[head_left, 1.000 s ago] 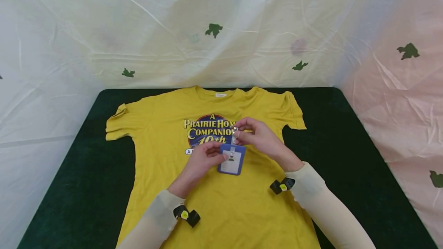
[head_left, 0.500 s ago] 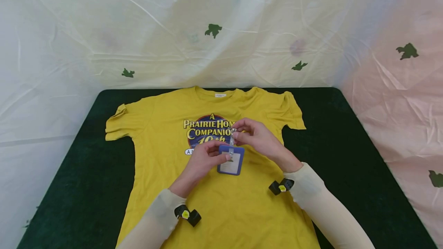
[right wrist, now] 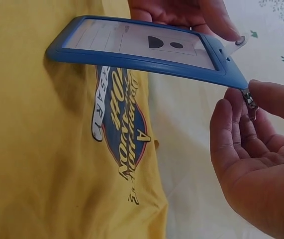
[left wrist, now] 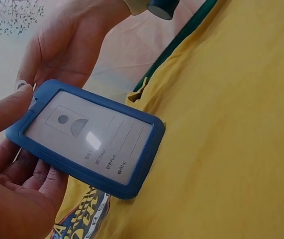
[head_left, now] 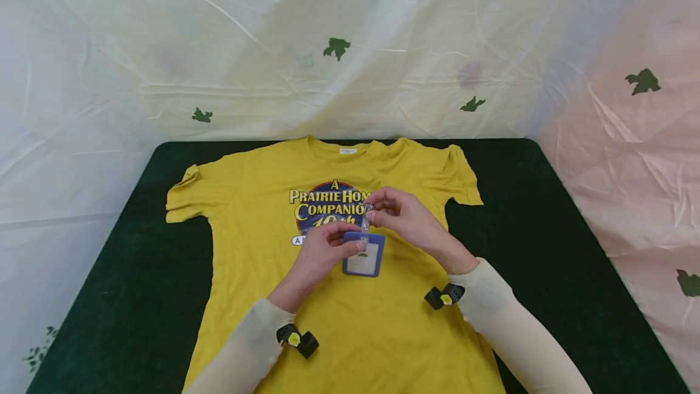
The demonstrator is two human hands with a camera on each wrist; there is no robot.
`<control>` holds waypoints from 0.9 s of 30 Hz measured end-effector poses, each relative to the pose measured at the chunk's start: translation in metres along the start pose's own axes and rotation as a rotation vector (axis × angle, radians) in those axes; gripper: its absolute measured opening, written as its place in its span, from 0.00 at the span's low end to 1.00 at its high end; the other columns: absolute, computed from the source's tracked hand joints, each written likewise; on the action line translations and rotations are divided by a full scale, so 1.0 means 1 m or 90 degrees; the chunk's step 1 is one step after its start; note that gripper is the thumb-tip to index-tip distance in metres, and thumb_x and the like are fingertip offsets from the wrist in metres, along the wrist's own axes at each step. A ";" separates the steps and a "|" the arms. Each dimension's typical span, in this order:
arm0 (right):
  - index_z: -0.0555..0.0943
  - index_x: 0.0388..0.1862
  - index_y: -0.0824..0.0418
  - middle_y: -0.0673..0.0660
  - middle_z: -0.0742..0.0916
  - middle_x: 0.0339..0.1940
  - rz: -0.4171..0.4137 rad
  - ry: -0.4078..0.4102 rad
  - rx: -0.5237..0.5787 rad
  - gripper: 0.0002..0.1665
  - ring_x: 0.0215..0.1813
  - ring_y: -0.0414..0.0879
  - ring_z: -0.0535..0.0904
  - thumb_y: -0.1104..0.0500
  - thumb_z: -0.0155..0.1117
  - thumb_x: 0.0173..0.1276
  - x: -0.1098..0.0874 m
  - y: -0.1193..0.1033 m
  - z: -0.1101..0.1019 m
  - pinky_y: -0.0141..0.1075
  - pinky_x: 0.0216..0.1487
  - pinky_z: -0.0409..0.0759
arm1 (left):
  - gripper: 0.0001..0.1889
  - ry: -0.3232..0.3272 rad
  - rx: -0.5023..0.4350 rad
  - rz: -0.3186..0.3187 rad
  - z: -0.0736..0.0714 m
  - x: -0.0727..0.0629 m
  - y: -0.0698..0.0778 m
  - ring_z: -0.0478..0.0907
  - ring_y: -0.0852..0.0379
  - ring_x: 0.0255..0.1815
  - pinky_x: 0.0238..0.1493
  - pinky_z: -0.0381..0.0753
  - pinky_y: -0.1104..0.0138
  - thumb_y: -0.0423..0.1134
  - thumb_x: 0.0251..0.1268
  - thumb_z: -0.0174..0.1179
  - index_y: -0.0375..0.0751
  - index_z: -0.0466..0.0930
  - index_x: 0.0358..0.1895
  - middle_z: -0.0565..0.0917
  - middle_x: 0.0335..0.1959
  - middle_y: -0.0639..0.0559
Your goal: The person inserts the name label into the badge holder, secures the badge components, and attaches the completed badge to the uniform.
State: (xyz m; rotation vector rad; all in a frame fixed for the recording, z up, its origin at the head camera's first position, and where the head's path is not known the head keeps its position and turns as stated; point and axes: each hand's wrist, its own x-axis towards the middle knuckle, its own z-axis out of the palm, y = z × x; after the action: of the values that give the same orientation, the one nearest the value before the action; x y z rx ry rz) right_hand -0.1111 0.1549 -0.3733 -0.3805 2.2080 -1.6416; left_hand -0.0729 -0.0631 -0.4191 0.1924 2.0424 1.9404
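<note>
A blue-framed ID badge holder (head_left: pixel 373 264) with a white card inside is held above a yellow T-shirt (head_left: pixel 350 327) spread out front side up. My left hand (head_left: pixel 322 253) grips the holder's upper left, its thumb at the clear strap (right wrist: pixel 237 45) and the other fingers behind the frame. At the strap's far end is a small metal clip (right wrist: pixel 250 103), which my right hand (head_left: pixel 409 222) pinches between thumb and index finger. In the right wrist view the holder is tilted, its lower end close over the shirt. The shirt's printed logo (head_left: pixel 322 205) is partly hidden by both hands.
The shirt lies on a dark green table (head_left: pixel 547 248), its collar toward the back edge. White sheeting (head_left: pixel 262 65) with green leaf shapes hangs behind and at both sides. A black wrist camera (head_left: pixel 298 340) is on the left wrist, another camera (head_left: pixel 444 295) on the right.
The right hand and clip have shifted slightly left. The badge holder's top edge has dropped a little, and the left thumb has moved slightly up and right onto the strap.
</note>
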 end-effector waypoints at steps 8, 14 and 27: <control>0.79 0.57 0.61 0.59 0.86 0.47 -0.005 0.007 -0.022 0.15 0.47 0.57 0.82 0.57 0.66 0.77 0.000 -0.001 0.001 0.61 0.61 0.80 | 0.14 0.013 0.006 0.016 0.000 0.000 0.001 0.86 0.54 0.48 0.52 0.85 0.63 0.39 0.67 0.72 0.38 0.87 0.52 0.88 0.48 0.49; 0.79 0.58 0.63 0.60 0.85 0.46 -0.023 0.002 -0.017 0.15 0.51 0.69 0.80 0.58 0.66 0.77 -0.002 -0.003 0.002 0.62 0.59 0.80 | 0.13 0.012 -0.009 0.022 0.001 0.000 0.000 0.85 0.55 0.46 0.48 0.84 0.66 0.39 0.68 0.71 0.37 0.88 0.51 0.88 0.47 0.48; 0.68 0.72 0.62 0.59 0.88 0.48 -0.025 0.007 0.005 0.30 0.51 0.61 0.83 0.56 0.66 0.77 -0.004 -0.004 0.004 0.40 0.54 0.83 | 0.09 0.054 -0.025 0.042 0.005 0.000 -0.002 0.82 0.56 0.44 0.45 0.81 0.69 0.36 0.68 0.70 0.37 0.89 0.47 0.89 0.43 0.51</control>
State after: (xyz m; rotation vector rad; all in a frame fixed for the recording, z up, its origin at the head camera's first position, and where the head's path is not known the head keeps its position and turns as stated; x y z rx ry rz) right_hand -0.1059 0.1519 -0.3701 -0.4162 2.2149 -1.6750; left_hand -0.0714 -0.0588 -0.4208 0.1732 2.0732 2.0604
